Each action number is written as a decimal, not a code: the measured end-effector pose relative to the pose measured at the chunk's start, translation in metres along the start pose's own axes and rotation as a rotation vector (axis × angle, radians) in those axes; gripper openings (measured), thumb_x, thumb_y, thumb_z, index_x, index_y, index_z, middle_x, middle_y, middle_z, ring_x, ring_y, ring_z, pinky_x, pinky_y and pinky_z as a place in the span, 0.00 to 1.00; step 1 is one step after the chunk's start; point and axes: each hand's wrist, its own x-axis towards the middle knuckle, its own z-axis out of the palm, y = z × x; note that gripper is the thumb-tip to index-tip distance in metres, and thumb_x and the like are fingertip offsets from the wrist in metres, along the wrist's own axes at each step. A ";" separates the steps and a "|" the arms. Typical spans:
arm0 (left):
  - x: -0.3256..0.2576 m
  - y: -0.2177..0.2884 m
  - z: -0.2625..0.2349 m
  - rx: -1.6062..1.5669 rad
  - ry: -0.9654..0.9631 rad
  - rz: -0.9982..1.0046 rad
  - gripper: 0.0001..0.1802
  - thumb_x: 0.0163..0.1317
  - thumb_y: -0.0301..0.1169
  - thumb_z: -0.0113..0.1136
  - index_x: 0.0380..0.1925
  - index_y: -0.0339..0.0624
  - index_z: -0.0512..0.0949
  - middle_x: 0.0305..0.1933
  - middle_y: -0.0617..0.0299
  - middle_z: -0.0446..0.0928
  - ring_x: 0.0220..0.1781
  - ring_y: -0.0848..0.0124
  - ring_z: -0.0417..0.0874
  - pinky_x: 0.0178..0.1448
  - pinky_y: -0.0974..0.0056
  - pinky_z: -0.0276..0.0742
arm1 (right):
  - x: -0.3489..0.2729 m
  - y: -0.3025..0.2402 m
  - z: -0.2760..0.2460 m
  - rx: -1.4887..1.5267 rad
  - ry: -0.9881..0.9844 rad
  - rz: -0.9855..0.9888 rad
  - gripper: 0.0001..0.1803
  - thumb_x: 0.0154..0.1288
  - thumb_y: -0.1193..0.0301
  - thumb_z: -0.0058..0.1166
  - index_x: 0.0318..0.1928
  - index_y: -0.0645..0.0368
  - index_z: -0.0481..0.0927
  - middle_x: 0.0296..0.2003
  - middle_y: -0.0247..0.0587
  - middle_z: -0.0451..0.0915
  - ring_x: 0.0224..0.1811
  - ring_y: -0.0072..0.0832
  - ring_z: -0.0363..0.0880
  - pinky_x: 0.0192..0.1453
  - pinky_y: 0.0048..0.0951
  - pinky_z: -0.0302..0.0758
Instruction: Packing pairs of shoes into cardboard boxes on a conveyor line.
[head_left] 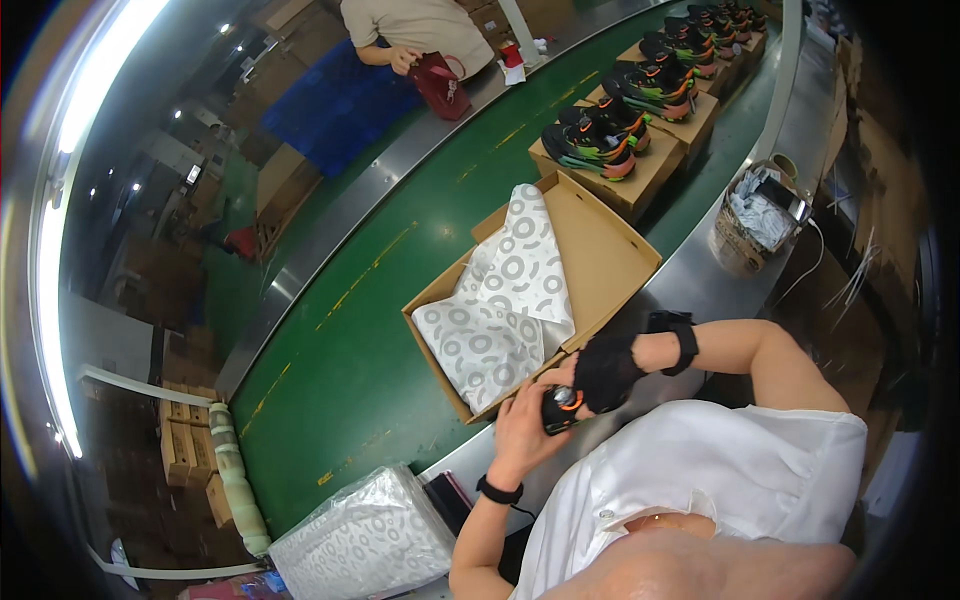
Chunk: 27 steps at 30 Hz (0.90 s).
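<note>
A black sneaker (562,410) with orange trim is between my two hands, close to my body at the belt's near edge. The fingers of my left hand (522,432) wrap round it from the left. My right hand (606,374), in a black fingerless glove, grips it from the right and hides most of it. Just beyond my hands, an open brown cardboard shoebox (612,262) lies on the green conveyor belt (370,290). White tissue paper (515,290) with grey ring patterns is spread in the box, one part standing up in a peak.
Pairs of sneakers (595,145) stand on closed boxes (640,180) along the belt's far right. A plastic-wrapped stack of tissue paper (365,535) lies at lower left. A bin (738,235) of crumpled paper stands at right. Across the belt, another person (425,30) holds a dark red bag (440,85).
</note>
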 end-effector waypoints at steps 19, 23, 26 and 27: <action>0.079 -0.163 0.046 -1.684 0.351 -0.751 0.21 0.58 0.46 0.44 0.42 0.41 0.68 0.40 0.61 0.73 0.42 0.67 0.74 0.48 0.61 0.70 | 0.031 0.158 0.030 -0.077 0.676 0.670 0.10 0.46 0.67 0.46 0.25 0.62 0.74 0.25 0.54 0.75 0.28 0.47 0.75 0.33 0.41 0.71; 0.102 -0.178 0.066 -1.464 -0.171 -1.156 0.30 0.58 0.54 0.37 0.47 0.41 0.65 0.45 0.54 0.71 0.47 0.55 0.72 0.47 0.46 0.69 | 0.022 0.170 0.045 0.288 1.166 0.622 0.10 0.47 0.68 0.45 0.27 0.62 0.73 0.19 0.51 0.72 0.25 0.41 0.73 0.29 0.33 0.68; 0.100 -0.177 0.062 -1.246 -0.295 -1.135 0.34 0.58 0.57 0.33 0.51 0.37 0.60 0.46 0.44 0.67 0.48 0.50 0.71 0.44 0.45 0.70 | 0.035 0.138 0.051 0.482 1.253 0.351 0.09 0.45 0.76 0.45 0.32 0.60 0.72 0.21 0.44 0.72 0.25 0.32 0.73 0.30 0.26 0.67; 0.100 -0.177 0.059 -1.159 -0.333 -1.069 0.35 0.58 0.57 0.30 0.53 0.39 0.58 0.47 0.41 0.66 0.49 0.50 0.70 0.46 0.46 0.70 | 0.044 0.131 0.049 0.476 1.236 0.281 0.09 0.46 0.77 0.44 0.32 0.62 0.71 0.28 0.45 0.74 0.33 0.35 0.73 0.37 0.27 0.68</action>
